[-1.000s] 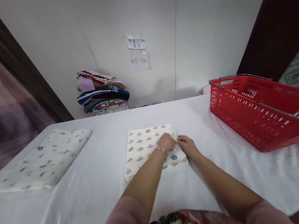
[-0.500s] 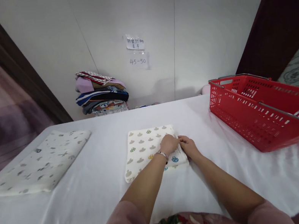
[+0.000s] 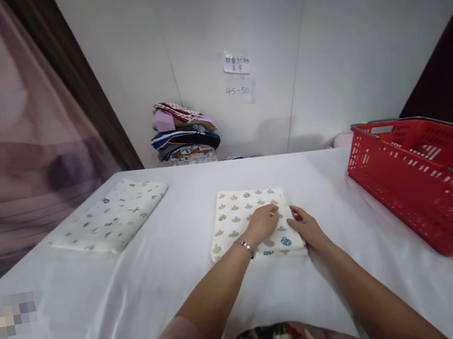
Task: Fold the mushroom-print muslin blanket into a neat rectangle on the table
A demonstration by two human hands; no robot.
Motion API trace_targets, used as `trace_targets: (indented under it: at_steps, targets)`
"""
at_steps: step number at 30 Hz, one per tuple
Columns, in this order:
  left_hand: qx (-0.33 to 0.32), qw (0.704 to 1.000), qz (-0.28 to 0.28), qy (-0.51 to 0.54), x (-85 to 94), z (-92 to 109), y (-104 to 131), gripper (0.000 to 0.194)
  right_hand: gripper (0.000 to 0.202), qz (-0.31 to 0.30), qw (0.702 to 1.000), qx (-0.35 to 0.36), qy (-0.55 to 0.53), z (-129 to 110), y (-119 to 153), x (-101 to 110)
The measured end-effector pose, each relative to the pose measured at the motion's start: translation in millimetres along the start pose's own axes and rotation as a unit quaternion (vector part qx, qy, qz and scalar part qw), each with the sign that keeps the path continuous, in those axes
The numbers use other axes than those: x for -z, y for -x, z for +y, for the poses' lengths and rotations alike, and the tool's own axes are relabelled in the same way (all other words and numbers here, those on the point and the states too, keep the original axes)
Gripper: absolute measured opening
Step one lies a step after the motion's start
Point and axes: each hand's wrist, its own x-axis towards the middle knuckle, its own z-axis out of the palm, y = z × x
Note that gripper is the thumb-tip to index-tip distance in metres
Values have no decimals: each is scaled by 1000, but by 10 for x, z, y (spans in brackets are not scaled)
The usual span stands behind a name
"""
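A folded white cloth [image 3: 236,221] with grey, green and blue mushroom prints lies flat in front of me. My left hand [image 3: 263,222], a bracelet at its wrist, rests on the cloth's right half, fingers loosely bent with a small gap at their tips. At the right edge is my right hand [image 3: 309,228], its thumb over the top layer and its fingers around the edge; the undersides of the fingers are hidden. Farther left lies a second folded white cloth [image 3: 112,216] with small grey prints, untouched.
A white sheet covers the table [image 3: 178,295]. On the right stands a red perforated basket [image 3: 426,187] with metal handles. Behind the far edge rises a stack of folded fabrics [image 3: 185,133] against the wall. A pink curtain [image 3: 20,141] hangs at the left.
My hands have come apart from their meeting point at the cloth's right edge. The left now lies a little inward on top. The view has turned left, shifting everything rightward.
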Motion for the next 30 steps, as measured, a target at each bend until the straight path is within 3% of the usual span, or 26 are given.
trace_targets:
  at_steps: [2, 4, 7, 11, 14, 17, 20, 24, 27, 30]
  targets:
    - [-35, 992, 73, -95, 185, -205, 153, 36, 56, 0, 999, -1, 40, 8, 2, 38]
    - [-23, 972, 117, -203, 307, -439, 291, 41, 55, 18, 991, 31, 132, -72, 17, 62]
    - [29, 950, 95, -297, 317, -709, 407, 50, 56, 41, 954, 143, 260, -400, 65, -32]
    - [48, 936, 89, -337, 168, -781, 391, 53, 61, -55, 913, 264, 306, -1022, 68, -491]
    - [57, 936, 87, -337, 111, -745, 361, 54, 65, -113, 886, 292, 342, -1259, -91, -839]
    - [58, 942, 89, -318, 113, -748, 384, 55, 70, -106, 878, 222, 411, -1116, -375, -926]
    - [54, 951, 77, -296, 143, -759, 427, 55, 73, -106, 873, 104, 464, -770, -631, -817]
    - [69, 960, 41, -267, 263, -701, 339, 55, 75, -95, 867, 109, 476, -488, -752, -729]
    - [30, 961, 73, -267, 394, -683, 94, 54, 77, -89, 866, 118, 477, -474, -737, -749]
    - [8, 962, 76, -263, 453, -795, -194, 54, 74, -80, 864, 133, 480, -481, -718, -762]
